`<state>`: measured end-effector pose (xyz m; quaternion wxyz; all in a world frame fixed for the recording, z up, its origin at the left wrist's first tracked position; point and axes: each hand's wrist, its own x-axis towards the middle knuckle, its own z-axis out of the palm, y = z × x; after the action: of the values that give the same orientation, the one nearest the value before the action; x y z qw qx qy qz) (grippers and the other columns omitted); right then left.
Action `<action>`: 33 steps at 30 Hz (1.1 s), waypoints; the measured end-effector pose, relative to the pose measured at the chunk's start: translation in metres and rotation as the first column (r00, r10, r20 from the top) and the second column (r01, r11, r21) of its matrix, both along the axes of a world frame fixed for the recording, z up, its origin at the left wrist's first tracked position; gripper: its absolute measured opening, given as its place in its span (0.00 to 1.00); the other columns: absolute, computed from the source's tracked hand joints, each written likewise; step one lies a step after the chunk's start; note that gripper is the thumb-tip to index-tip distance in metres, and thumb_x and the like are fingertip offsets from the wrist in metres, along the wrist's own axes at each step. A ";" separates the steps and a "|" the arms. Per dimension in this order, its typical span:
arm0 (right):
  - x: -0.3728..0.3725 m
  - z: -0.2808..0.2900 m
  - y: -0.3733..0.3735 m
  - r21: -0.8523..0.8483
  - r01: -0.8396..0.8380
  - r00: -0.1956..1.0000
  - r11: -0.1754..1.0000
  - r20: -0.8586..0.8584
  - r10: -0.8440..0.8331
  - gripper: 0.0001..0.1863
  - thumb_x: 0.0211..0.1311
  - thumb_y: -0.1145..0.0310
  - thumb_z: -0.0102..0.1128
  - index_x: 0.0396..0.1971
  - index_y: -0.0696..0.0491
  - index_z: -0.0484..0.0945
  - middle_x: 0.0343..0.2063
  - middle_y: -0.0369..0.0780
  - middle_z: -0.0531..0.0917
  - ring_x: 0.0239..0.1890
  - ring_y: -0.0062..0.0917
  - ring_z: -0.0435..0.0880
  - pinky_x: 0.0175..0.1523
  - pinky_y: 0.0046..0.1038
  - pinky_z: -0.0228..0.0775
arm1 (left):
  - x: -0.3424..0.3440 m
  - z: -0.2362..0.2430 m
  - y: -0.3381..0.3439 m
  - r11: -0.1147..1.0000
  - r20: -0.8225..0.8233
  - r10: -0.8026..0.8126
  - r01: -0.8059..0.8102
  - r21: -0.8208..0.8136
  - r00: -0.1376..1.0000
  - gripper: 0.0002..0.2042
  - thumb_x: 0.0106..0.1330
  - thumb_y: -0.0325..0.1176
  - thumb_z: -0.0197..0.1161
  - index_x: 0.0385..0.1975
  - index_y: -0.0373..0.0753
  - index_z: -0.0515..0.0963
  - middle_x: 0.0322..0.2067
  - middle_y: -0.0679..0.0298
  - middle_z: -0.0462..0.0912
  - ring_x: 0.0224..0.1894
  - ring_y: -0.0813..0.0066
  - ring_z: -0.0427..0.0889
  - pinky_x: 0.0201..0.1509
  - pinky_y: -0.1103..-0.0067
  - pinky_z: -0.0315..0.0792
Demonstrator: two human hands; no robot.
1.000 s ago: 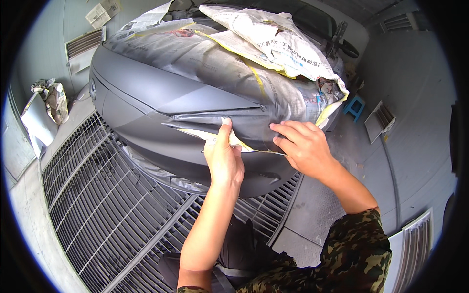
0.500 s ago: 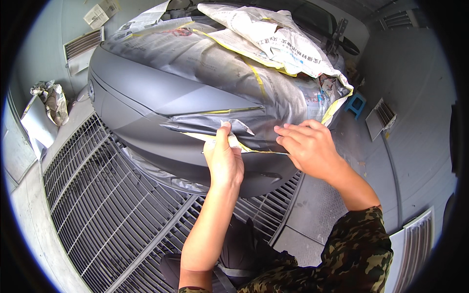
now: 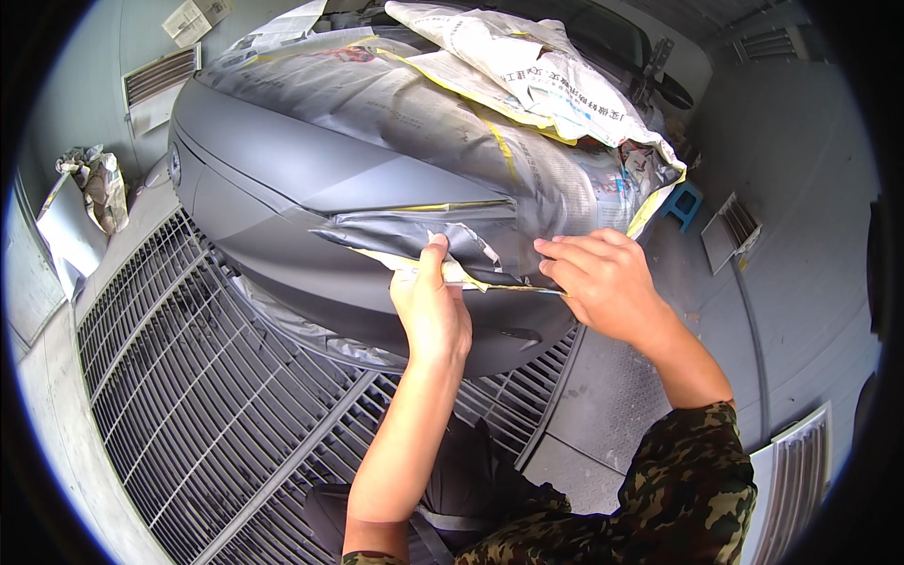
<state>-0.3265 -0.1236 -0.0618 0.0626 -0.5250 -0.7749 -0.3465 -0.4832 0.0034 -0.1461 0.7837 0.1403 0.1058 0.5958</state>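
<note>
A car's grey front bumper (image 3: 273, 240) curves across the middle. Over its headlight area lies a dark, grey-sprayed sheet of masking paper (image 3: 391, 234) edged with yellow tape, its lower edge lifted and folded back. My left hand (image 3: 431, 311) pinches that loose edge between thumb and fingers, the thumb on top. At the sheet's right end, my right hand (image 3: 607, 282) has its fingers bent around the taped edge; its thumb is mostly hidden. Sprayed newspaper (image 3: 414, 132) covers the hood above, and a crumpled white printed sheet (image 3: 527, 71) with yellow tape lies folded on top.
Below the bumper is a metal floor grating (image 3: 207, 377). A blue stool (image 3: 683, 202) stands to the right beyond the car. Crumpled paper (image 3: 99, 184) and a pale panel (image 3: 71, 231) lean at the left wall. Louvred vents (image 3: 734, 231) sit along the walls.
The lifted masking paper has shifted slightly, and its torn flap beside my left thumb sits a little differently. My right hand has moved slightly right with the edge.
</note>
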 end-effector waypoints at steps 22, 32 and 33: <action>-0.059 -0.035 0.050 0.227 0.114 0.987 0.967 -0.139 -0.084 0.38 0.46 0.65 0.79 0.62 0.54 0.80 0.57 0.36 0.82 0.47 0.27 0.82 0.43 0.32 0.68 | 0.008 -0.013 0.008 0.995 0.111 -0.074 0.065 0.078 0.991 0.15 0.74 0.26 0.62 0.57 0.34 0.73 0.50 0.61 0.83 0.51 0.71 0.85 0.58 0.72 0.82; -0.053 -0.040 0.069 0.316 0.065 0.980 0.946 -0.198 -0.001 0.27 0.48 0.65 0.74 0.52 0.53 0.84 0.46 0.34 0.84 0.38 0.26 0.81 0.39 0.31 0.64 | 0.014 -0.018 0.011 0.992 0.144 -0.054 0.036 0.125 0.988 0.15 0.74 0.26 0.62 0.58 0.33 0.72 0.49 0.61 0.83 0.52 0.70 0.85 0.58 0.70 0.80; -0.053 -0.040 0.070 0.329 0.062 0.981 0.942 -0.193 0.003 0.24 0.49 0.66 0.73 0.50 0.52 0.85 0.45 0.34 0.84 0.37 0.26 0.81 0.38 0.31 0.64 | 0.013 -0.017 0.011 0.992 0.142 -0.053 0.035 0.125 0.988 0.15 0.74 0.26 0.62 0.58 0.33 0.72 0.49 0.61 0.83 0.52 0.70 0.85 0.58 0.70 0.80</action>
<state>-0.3791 -0.0533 -0.1016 0.2194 -0.5491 -0.6875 -0.4215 -0.4698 0.0143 -0.1632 0.7923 0.1465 0.0086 0.5922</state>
